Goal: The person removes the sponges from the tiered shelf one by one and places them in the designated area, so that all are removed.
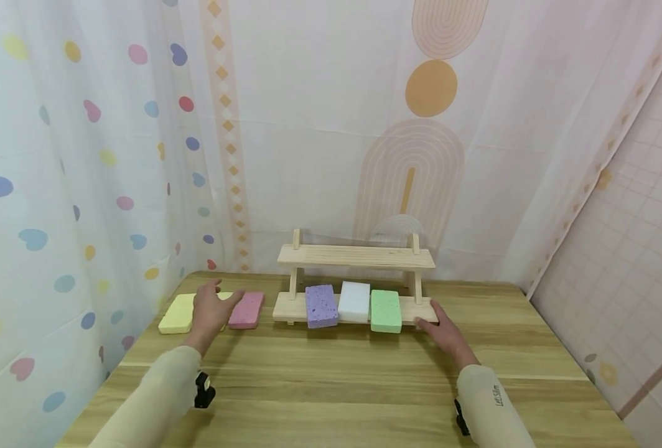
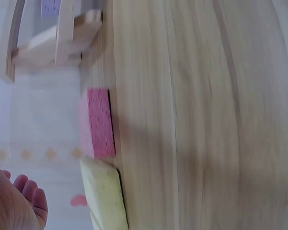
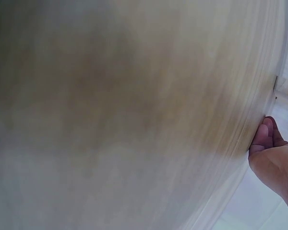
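Observation:
My left hand (image 1: 210, 314) hovers over the yellow sponges on the table, thumb and fingers spread apart with nothing between them. One yellow sponge (image 1: 177, 314) lies left of that hand; more yellow (image 1: 226, 295) shows behind the thumb. Just to the right lies a pink sponge (image 1: 247, 311), which the left wrist view also catches beside a yellow sponge (image 2: 103, 194). At the right end of a two-tier wooden rack (image 1: 356, 255), my right hand (image 1: 445, 333) touches the lower board, thumb at its front edge and fingers along its end.
Purple (image 1: 321, 306), white (image 1: 354, 302) and green (image 1: 386, 311) sponges lean in a row on the rack's lower board. A patterned curtain (image 1: 308, 174) hangs behind the wooden table (image 1: 331, 386). A tiled-pattern wall covering (image 1: 628, 249) borders the right side.

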The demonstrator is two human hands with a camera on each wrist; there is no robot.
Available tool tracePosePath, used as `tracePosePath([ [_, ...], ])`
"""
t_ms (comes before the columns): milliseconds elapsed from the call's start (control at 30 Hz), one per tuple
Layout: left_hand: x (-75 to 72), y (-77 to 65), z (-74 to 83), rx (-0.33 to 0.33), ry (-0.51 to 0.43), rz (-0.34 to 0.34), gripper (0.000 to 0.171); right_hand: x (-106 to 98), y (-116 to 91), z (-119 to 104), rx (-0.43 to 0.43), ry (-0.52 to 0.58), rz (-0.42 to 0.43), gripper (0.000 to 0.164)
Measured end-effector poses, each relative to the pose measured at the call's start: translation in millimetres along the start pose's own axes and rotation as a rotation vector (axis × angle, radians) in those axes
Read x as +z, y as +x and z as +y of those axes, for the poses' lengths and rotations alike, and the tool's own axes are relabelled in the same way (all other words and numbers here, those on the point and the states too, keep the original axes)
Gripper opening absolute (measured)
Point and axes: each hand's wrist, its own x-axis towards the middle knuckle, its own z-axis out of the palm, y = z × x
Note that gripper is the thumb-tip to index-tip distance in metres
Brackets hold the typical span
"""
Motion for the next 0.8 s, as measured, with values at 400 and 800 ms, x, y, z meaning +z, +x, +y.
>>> tracePosePath([
  [400, 31.5, -9.8, 24.7, 0.027, -0.053, -0.04, 0.081, 0.9, 2.1, 1.6, -0.006, 0.016, 0.009, 0.088],
  [800, 70.4, -20.8, 49.2, 0.074, -0.005, -0.108, 0.08, 0.9, 1.3, 0.7, -0.005, 0.002, 0.014, 0.086],
])
